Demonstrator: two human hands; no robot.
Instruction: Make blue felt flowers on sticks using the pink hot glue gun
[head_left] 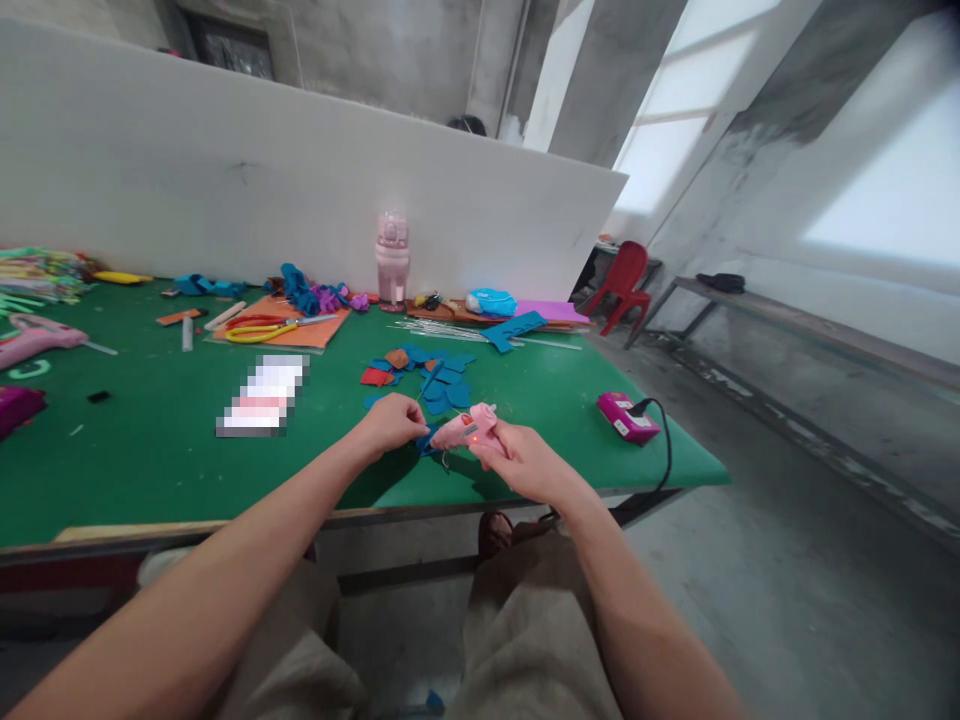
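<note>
My right hand [531, 462] is wrapped around the handle of a pink hot glue gun [459, 430], which has a small orange light lit on its side. Its nozzle points left, toward the fingertips of my left hand [394, 420]. Those fingers are pinched on a thin stem with a blue tip [433, 376] that slants up to the right. Below the nozzle shows a dark blue piece [426, 441], partly covered by the hand and the gun. Just beyond lies a loose pile of blue cut pieces [448, 392], with a red piece [376, 377] and brown ones among them.
On the green table [165, 480] stand a pink bottle [393, 262] and a magenta box with a plugged-in black cord [628, 417]. Scissors [262, 331] lie on orange sheets. Thin sticks [442, 329] and a second pink glue gun [37, 340] lie further off. A white board [300, 170] closes the back.
</note>
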